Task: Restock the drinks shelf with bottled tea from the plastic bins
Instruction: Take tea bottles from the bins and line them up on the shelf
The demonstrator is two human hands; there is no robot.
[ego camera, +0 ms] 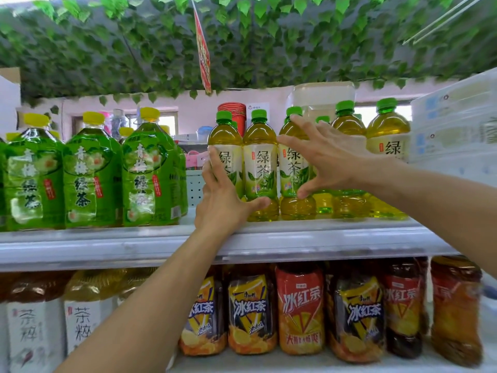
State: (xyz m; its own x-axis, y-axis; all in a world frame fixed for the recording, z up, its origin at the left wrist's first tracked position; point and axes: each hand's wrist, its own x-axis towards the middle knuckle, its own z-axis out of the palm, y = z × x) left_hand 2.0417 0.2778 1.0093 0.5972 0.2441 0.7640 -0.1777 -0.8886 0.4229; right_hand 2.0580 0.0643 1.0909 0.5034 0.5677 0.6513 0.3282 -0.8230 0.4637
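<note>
Top shelf [269,235]: a row of small green-capped tea bottles is lined up at the front edge, labels reading 绿茶.

Left hand [223,200]: fingers are straight and spread, laid against the leftmost small bottle [224,146], with the thumb stretched out across the base of the second bottle [259,157]. Nothing is gripped.

Right hand [330,160]: fingers are spread wide and mostly straight, reaching across the third bottle [291,168]; the thumb tip is set near that bottle's lower waist. Whether the bottle is actually touched cannot be told; no grip is seen.

More of the same bottles are seen to the right, one at the far right [387,130] with 绿 readable.

Left on the same shelf: big yellow-capped green bottles [92,173], labelled 青梅绿茶.

Lower shelf: iced tea bottles [251,310] marked 冰红茶 in yellow-black wrap, a red-orange one [300,308] also 冰红茶, and pale-label bottles [80,319] at left with 茶 legible.

Clear plastic bins [454,122] are stacked at the right edge. A red hanging sign [203,49] is seen under fake leaves; its text is unreadable.
</note>
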